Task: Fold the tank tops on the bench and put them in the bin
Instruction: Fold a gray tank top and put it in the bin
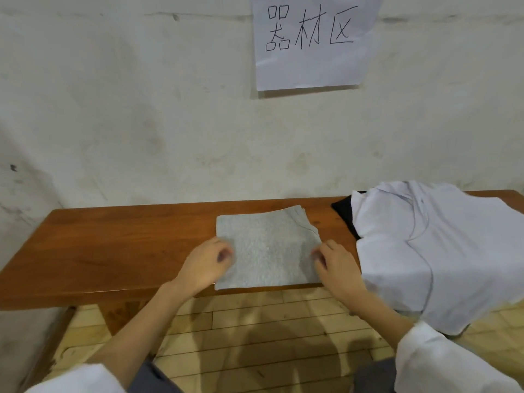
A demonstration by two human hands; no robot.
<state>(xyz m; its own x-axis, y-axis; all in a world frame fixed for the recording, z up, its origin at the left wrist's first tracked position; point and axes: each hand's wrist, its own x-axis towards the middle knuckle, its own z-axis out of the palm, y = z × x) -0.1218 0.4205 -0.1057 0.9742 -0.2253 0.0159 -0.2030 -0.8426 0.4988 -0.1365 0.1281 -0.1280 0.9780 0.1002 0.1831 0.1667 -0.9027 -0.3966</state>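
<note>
Grey tank top (pixel 269 251) lies folded to a rough rectangle on the wooden bench (pixel 113 245), flat between the two hands, its near edge at the bench's front lip. Left hand (pixel 205 263) at the cloth's left edge, fingers curled in over the border. Right hand (pixel 338 268) at the right edge, fingers likewise curled onto the fabric. Fingertips are motion-blurred, so the hold reads as a pinch on each side edge, probably, rather than a flat press. Beyond the fingers, the far right corner shows several stacked layers, slightly fanned. Just right of the right hand, a white garment (pixel 425 251) sprawls unfolded over the bench and hangs past its front edge. A black cloth (pixel 344 215) pokes out from under it, beyond the right hand. Bare bench left of the left hand. White sleeves (pixel 442 364) on both forearms. Wall behind carries a handwritten paper sign (pixel 312 66), above the hands. Plank floor (pixel 255 336) below the wrists.
</note>
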